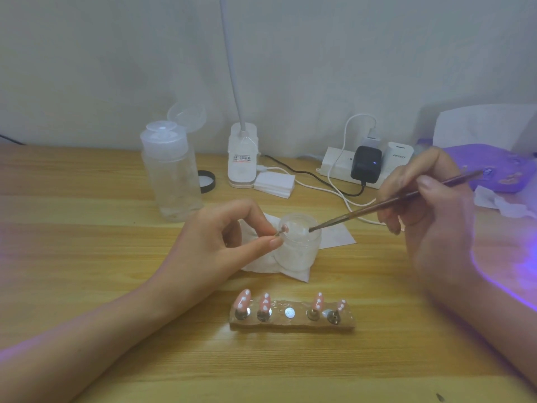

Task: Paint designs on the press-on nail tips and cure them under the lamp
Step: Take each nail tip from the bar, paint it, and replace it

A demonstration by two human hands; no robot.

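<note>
Nearest: rough brown holder strip (292, 324) on wooden surface (87, 257), four pink white-dotted nail tips (265, 302) standing, middle slot bare. Beyond: left hand (212, 248), grip pinching fifth pink tip (284, 228) at rim of small frosted jar (299, 251); right hand (430, 207), grip pinching thin brown brush (377, 203), bristles at jar mouth. Judged: four painted, fifth underway, curing left

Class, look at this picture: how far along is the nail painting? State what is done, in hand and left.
Done: four pink tips with white dots stand on the holder block; its middle post is bare. In hand: the left hand pinches the fifth tip while the right hand has the brush in the jar. Left: paint it; curing cannot be judged here.
</note>
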